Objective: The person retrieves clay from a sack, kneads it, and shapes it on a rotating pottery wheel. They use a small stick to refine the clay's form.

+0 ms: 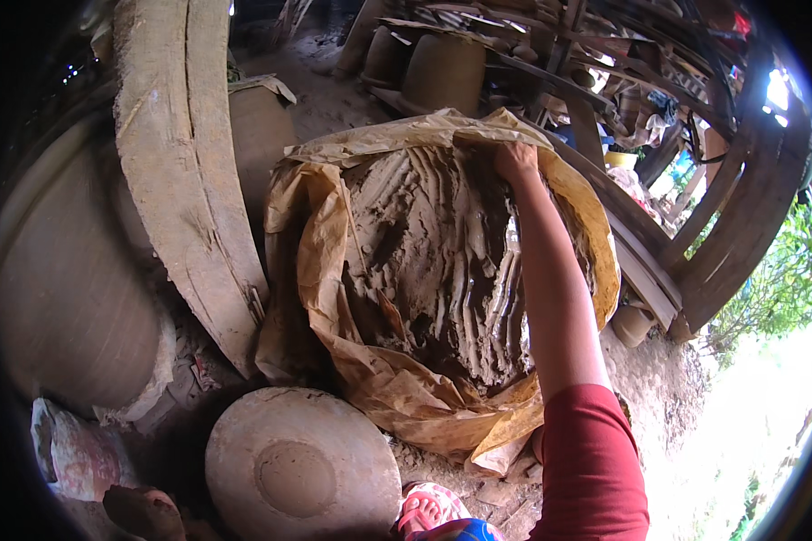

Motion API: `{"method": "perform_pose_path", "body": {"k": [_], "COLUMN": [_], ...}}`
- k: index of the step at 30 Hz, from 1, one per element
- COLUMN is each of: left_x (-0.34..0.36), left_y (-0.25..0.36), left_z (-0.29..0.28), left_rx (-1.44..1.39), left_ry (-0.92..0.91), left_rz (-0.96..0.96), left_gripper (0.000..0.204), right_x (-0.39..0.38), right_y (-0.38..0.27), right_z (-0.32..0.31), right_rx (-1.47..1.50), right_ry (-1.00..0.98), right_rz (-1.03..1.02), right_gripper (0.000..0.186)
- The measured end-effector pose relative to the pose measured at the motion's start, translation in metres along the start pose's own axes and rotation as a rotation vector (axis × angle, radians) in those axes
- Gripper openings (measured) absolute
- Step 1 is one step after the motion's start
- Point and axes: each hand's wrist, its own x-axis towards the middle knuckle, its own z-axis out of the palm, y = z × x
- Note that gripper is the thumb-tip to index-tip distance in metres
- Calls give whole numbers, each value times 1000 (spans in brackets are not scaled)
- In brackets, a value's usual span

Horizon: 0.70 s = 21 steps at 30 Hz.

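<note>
Right hand (517,162) rests at one o'clock on the bag (323,270) of clay (438,248), fingertips hidden; I cannot tell either hand's opening or hold.

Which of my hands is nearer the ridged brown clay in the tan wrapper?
Right: your right hand is at the far edge of the clay; your left isn't in view.

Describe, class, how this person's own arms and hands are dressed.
The right arm wears a plain dark red sleeve that ends partway, leaving the forearm bare. The right hand is bare too: no glove, watch or bracelet shows. The left arm and hand are out of view.
</note>
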Motion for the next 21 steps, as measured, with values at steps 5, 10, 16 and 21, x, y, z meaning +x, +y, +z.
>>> {"method": "perform_pose_path", "body": {"k": [5,10,16,21], "left_x": [-4,-8,-13,-15], "left_y": [4,10,25,28], "left_z": [3,4,1,36], "left_rx": [3,-4,-37,24], "left_ry": [-8,-18,-76,-185], "left_rz": [5,1,0,18], "left_gripper": [31,31,31,31], "right_x": [1,-4,-20,-61], "right_y": [-1,2,6,12], "right_z": [-9,-10,-23,-66], "right_rx": [100,213,293,356], "right_ry": [-219,-149,-99,-199], "right_rz": [54,71,75,146], "right_gripper": [36,29,29,36]}}
